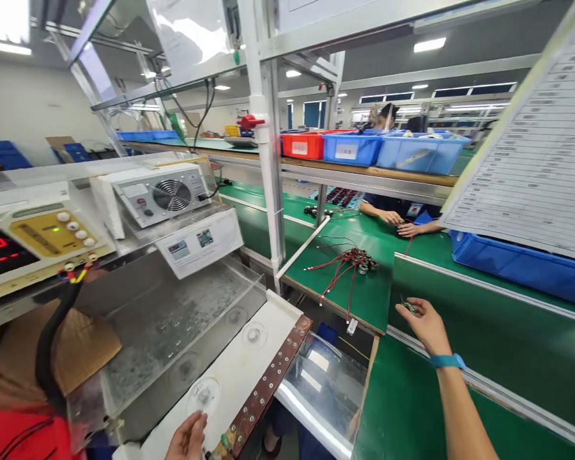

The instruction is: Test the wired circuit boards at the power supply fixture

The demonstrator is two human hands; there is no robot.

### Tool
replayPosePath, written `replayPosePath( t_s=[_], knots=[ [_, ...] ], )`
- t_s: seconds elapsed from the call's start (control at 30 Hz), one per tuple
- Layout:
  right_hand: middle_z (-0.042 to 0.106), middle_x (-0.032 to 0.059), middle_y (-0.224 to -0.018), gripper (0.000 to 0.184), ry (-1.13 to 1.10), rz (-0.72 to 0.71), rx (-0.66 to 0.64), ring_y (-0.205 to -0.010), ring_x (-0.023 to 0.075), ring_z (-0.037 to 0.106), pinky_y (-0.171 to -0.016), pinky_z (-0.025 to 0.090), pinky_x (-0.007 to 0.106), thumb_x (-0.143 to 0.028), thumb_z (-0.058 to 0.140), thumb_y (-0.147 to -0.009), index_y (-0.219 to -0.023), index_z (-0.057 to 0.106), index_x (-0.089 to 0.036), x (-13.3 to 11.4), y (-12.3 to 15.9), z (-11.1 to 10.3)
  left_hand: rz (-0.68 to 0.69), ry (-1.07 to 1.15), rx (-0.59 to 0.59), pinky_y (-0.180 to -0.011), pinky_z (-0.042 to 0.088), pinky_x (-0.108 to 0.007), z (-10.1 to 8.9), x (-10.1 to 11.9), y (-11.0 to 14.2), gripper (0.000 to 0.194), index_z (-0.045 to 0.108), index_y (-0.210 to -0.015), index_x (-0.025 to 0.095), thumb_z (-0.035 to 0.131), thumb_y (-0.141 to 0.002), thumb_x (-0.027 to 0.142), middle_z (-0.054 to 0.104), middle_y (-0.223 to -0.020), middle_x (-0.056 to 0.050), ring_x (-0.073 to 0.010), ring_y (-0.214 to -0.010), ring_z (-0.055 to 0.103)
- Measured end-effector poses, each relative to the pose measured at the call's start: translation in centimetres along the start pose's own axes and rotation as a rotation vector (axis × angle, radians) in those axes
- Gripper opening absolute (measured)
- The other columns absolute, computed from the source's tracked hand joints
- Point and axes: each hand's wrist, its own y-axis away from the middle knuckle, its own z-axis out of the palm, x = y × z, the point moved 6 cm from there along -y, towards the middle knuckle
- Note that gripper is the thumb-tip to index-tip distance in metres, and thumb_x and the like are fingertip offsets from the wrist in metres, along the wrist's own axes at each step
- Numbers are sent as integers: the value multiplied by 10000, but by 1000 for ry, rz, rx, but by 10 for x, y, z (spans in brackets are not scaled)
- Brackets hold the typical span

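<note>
My right hand (424, 324) reaches out over the green conveyor belt (483, 345), its fingers pinched on a small component with thin wires (409, 307). A blue band sits on that wrist. My left hand (188, 437) rests low at the front edge of a white panel (239, 367) with round clear discs, beside a brown perforated strip (268, 383). Its fingers are curled and something small may be at their tips. A tangle of red and black wired parts (352, 260) lies on the green table (364, 294) beyond my right hand.
A clear acrylic cover (182, 319) and test instruments (160, 191) stand at left. Another person's hands (397, 220) work across the table. Red and blue bins (364, 147) line a shelf. A blue tray (522, 265) and a hanging printed sheet (531, 160) are at right.
</note>
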Motion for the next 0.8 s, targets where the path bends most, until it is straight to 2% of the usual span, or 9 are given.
replayPosePath(
  t_s=[0.07,0.2,0.3,0.37,0.43,0.5,0.6,0.7,0.8],
  knots=[
    [714,103,-960,529,-52,-163,-145,-862,246,681,-727,564,342,-558,720,-684,-1044,621,-184,-55,27,7,152,-63,27,-1047,477,-525,12,36,32,647,662,-1026,188,658,-588,664,729,-1152,-140,-369,-1152,639],
    [703,62,-1000,342,-39,-522,-728,-863,215,667,-751,552,305,-349,666,-754,-1078,642,-242,-176,110,55,518,-69,-87,-1183,316,-508,43,113,105,610,543,-1332,216,594,-824,551,528,-1479,-143,-310,-1375,473],
    [678,53,-1051,366,-145,-817,-1115,-952,208,643,-860,522,312,-171,579,-730,-1082,653,-242,-242,180,110,675,-82,-269,-1225,229,-477,58,142,146,798,412,-1468,255,715,-780,522,404,-1583,-126,-301,-1475,332],
    [660,52,-1020,385,-210,-937,-1270,-947,198,627,-859,504,309,-116,538,-698,-1049,657,-221,-261,219,158,566,-53,-406,-1152,339,-463,62,134,157,827,458,-1432,242,765,-729,549,558,-1447,-148,-311,-1353,492],
    [646,50,-965,374,-187,-1000,-1334,-910,194,615,-824,491,300,-96,531,-674,-1010,660,-200,-262,251,216,334,70,-492,-940,481,-408,61,107,156,665,592,-1243,193,718,-746,617,736,-1032,-115,-261,-989,679],
    [657,59,-959,379,-77,-1060,-1356,-908,205,615,-827,476,306,-95,558,-664,-1019,659,-183,-252,281,276,85,252,-503,-698,473,-323,57,73,149,593,631,-991,170,668,-733,703,636,-632,1,-180,-636,637],
    [696,81,-1012,442,164,-1150,-1427,-934,226,635,-822,459,301,-88,594,-686,-1119,630,-166,-230,328,352,-173,446,-455,-567,375,-260,49,25,141,640,589,-866,178,735,-610,746,499,-500,79,-140,-504,579],
    [715,102,-1048,432,348,-1288,-1498,-949,241,648,-784,448,290,-44,607,-701,-1117,635,-160,-215,369,396,-274,534,-448,-558,384,-253,43,-5,142,653,578,-866,183,784,-565,725,528,-515,76,-144,-513,608],
    [726,91,-1065,418,432,-1437,-1508,-983,251,642,-781,448,296,12,599,-693,-1055,666,-186,-210,394,415,-328,574,-498,-560,409,-262,44,-21,149,658,573,-844,189,790,-545,733,540,-508,71,-149,-509,617]
  ],
)
